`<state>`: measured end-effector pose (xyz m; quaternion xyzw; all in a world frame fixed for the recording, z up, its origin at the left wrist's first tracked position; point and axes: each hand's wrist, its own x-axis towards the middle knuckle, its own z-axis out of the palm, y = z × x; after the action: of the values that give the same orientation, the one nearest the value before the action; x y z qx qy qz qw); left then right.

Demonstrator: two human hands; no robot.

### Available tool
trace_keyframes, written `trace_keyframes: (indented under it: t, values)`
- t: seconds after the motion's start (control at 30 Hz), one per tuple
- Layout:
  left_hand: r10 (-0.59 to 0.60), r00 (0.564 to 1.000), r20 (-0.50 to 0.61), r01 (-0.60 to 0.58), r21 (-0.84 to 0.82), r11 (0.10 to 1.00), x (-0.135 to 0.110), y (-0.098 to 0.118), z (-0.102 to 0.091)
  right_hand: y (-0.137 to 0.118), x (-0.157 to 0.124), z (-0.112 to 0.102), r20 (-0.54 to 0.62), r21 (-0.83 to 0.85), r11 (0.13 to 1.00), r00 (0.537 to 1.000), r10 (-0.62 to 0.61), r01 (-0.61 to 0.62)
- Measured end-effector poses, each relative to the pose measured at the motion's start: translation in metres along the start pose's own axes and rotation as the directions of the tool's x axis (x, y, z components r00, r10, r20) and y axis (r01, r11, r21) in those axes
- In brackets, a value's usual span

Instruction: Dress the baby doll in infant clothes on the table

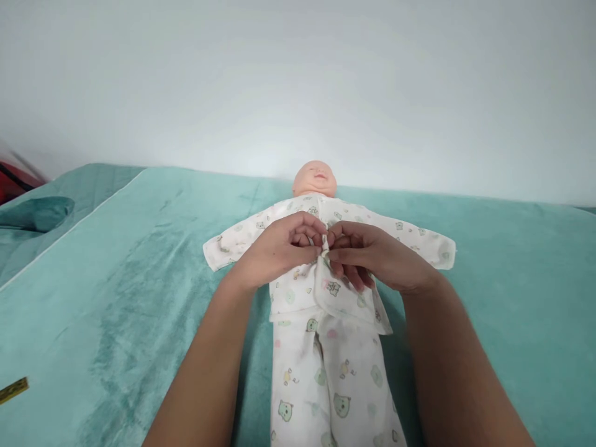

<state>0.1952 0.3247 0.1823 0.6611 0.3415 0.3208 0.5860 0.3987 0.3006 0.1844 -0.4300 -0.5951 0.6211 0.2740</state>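
Note:
A baby doll (315,178) lies on its back on a teal blanket (139,279), head away from me. It wears a white printed shirt (293,292) and matching trousers (326,379). My left hand (279,248) and my right hand (372,254) meet over the doll's chest. Both pinch the front edges of the shirt together at the middle, fingers curled and closed on the cloth. The shirt's lower right flap hangs loose below my right hand.
The teal blanket covers a flat bed against a pale wall (298,81). A folded teal cloth (37,212) lies at the far left, beside a red object (13,180). A small yellow label (13,390) shows at the left edge.

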Motion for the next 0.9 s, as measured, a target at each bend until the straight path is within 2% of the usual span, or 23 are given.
trace_keyframes:
  t: [0.1, 0.17, 0.2, 0.23, 0.3, 0.33, 0.37, 0.4, 0.47, 0.5, 0.57, 0.67, 0.77, 0.83, 0.9]
  values:
    - [0.031, 0.997, -0.075, -0.032, -0.011, 0.999, 0.001, -0.003, -0.005, 0.004, 0.002, 0.000, -0.050, 0.048, 0.996, 0.996, -0.072, 0.074]
    - [0.092, 0.964, -0.248, -0.083, 0.046, 0.995, 0.005, -0.012, -0.013, 0.009, 0.008, 0.001, -0.226, 0.048, 0.984, 0.961, -0.159, 0.174]
    - [0.137, 0.924, -0.357, -0.102, 0.116, 0.988, 0.008, -0.019, -0.017, 0.013, 0.013, 0.001, -0.368, 0.018, 0.972, 0.906, -0.210, 0.233]
    - [0.192, 0.864, -0.466, -0.100, 0.215, 0.972, 0.011, -0.027, -0.021, 0.018, 0.018, 0.001, -0.514, -0.043, 0.959, 0.817, -0.261, 0.279]
    - [0.315, 0.743, -0.590, -0.006, 0.466, 0.885, 0.015, -0.045, -0.026, 0.030, 0.028, 0.000, -0.714, -0.237, 0.929, 0.598, -0.365, 0.284]
    - [0.361, 0.727, -0.584, 0.073, 0.589, 0.805, 0.016, -0.054, -0.027, 0.037, 0.032, -0.001, -0.735, -0.343, 0.910, 0.535, -0.415, 0.235]
    - [0.378, 0.747, -0.547, 0.146, 0.690, 0.709, 0.015, -0.063, -0.028, 0.044, 0.034, -0.003, -0.728, -0.432, 0.885, 0.512, -0.457, 0.175]
    - [0.378, 0.768, -0.517, 0.206, 0.758, 0.618, 0.012, -0.071, -0.028, 0.052, 0.035, -0.004, -0.701, -0.502, 0.856, 0.524, -0.484, 0.120]
    - [0.366, 0.797, -0.480, 0.284, 0.834, 0.473, 0.001, -0.082, -0.030, 0.067, 0.030, -0.009, -0.635, -0.621, 0.784, 0.576, -0.514, 0.015]
    - [0.358, 0.801, -0.480, 0.317, 0.847, 0.426, -0.007, -0.086, -0.033, 0.075, 0.024, -0.013, -0.603, -0.685, 0.727, 0.598, -0.528, -0.049]
    - [0.324, 0.797, -0.511, 0.389, 0.843, 0.372, -0.028, -0.090, -0.042, 0.088, 0.007, -0.023, -0.602, -0.763, 0.600, 0.605, -0.521, -0.242]
    - [0.245, 0.745, -0.620, 0.529, 0.773, 0.350, -0.062, -0.092, -0.062, 0.103, -0.028, -0.046, -0.655, -0.747, 0.492, 0.617, -0.435, -0.446]
    - [0.225, 0.671, -0.707, 0.619, 0.700, 0.356, -0.088, -0.091, -0.072, 0.110, -0.061, -0.070, -0.669, -0.733, 0.461, 0.651, -0.359, -0.500]
    - [0.231, 0.642, -0.731, 0.636, 0.676, 0.372, -0.096, -0.090, -0.072, 0.111, -0.077, -0.078, -0.741, -0.664, 0.468, 0.598, -0.305, -0.584]
    - [0.225, 0.658, -0.719, 0.616, 0.685, 0.388, -0.099, -0.090, -0.070, 0.111, -0.086, -0.079, -0.822, -0.567, 0.474, 0.505, -0.265, -0.674]
